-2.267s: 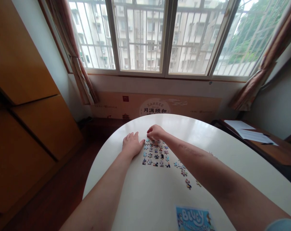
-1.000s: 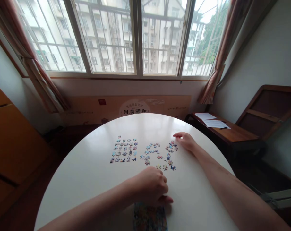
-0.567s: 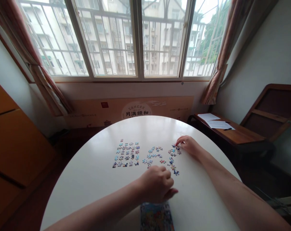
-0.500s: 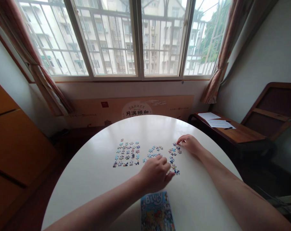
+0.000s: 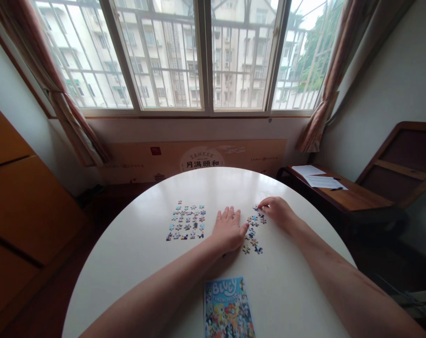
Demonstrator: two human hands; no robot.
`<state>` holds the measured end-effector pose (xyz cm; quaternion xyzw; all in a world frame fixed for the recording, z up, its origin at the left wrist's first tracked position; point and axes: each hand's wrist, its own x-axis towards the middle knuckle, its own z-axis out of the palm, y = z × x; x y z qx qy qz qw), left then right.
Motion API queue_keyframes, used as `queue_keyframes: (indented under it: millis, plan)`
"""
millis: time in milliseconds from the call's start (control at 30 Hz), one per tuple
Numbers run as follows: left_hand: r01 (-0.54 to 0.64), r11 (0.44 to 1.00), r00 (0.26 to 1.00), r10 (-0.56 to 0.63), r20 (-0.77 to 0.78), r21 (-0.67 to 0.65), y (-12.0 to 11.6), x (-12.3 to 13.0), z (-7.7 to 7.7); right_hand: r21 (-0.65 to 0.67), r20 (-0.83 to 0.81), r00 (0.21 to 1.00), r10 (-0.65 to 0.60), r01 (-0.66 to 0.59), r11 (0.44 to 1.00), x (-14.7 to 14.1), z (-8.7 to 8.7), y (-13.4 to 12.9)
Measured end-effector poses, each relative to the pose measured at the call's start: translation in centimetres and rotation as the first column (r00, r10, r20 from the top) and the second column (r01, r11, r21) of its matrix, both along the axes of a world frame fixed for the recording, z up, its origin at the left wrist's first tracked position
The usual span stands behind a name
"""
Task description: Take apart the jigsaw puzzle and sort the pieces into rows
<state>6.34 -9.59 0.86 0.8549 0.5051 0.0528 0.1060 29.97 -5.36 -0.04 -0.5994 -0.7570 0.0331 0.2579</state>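
My left hand (image 5: 229,231) lies palm down with its fingers spread over the middle group of puzzle pieces, hiding most of them. To its right is a loose cluster of pieces (image 5: 254,231). At the top of that cluster my right hand (image 5: 276,210) has its thumb and forefinger pinched at a small puzzle piece (image 5: 256,207). Several pieces in rough rows (image 5: 186,220) lie to the left, apart from both hands. A colourful Bluey picture sheet or box (image 5: 228,307) rests near the front of the white round table (image 5: 145,263).
Behind the table, a printed cardboard panel (image 5: 163,164) stands below the barred window. On the right, a wooden side table (image 5: 360,199) holds papers (image 5: 320,181) and a pen. An orange cabinet (image 5: 13,211) is at the left.
My left hand has moved forward and flattened with spread fingers, covering the middle pieces and uncovering the Bluey picture's top. My right hand stays nearly in place. The view has shifted slightly.
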Motion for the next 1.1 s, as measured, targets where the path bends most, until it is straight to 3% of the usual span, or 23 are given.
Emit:
queue_keyframes:
  millis: [200, 367, 500, 600, 833, 1100]
  plan:
    - [0.041, 0.999, 0.995, -0.042, 0.091, 0.009, 0.2, 2.4, 0.6, 0.031, 0.085, 0.996, -0.019, 0.017, 0.999, -0.5, 0.7, -0.6]
    - [0.042, 0.994, 0.996, -0.050, 0.080, 0.102, 0.4, -0.5, 2.2, 0.047, 0.153, 0.987, -0.056, 0.049, 0.998, -1.0, 0.7, -0.7]
    - [0.014, 0.999, 1.000, -0.014, -0.014, -0.033, 0.1, -2.6, 1.7, 0.057, 0.196, 0.974, -0.110, 0.101, 0.993, -1.7, 0.7, -0.2]
    - [0.052, 0.998, 0.999, -0.052, -0.005, -0.037, -0.4, -2.6, 1.0, 0.046, 0.206, 0.973, -0.100, 0.092, 0.995, -2.5, 0.7, 0.5]
    - [0.170, 0.985, 0.983, -0.169, 0.067, -0.010, -0.7, -2.4, 0.5, -0.012, 0.132, 0.986, 0.106, -0.105, 0.994, -5.9, 0.8, 3.2]
    - [0.185, 0.981, 0.971, -0.192, 0.145, 0.059, -0.9, -2.9, 0.2, -0.011, 0.039, 0.944, 0.327, -0.327, 0.945, -8.4, 0.7, 4.9]
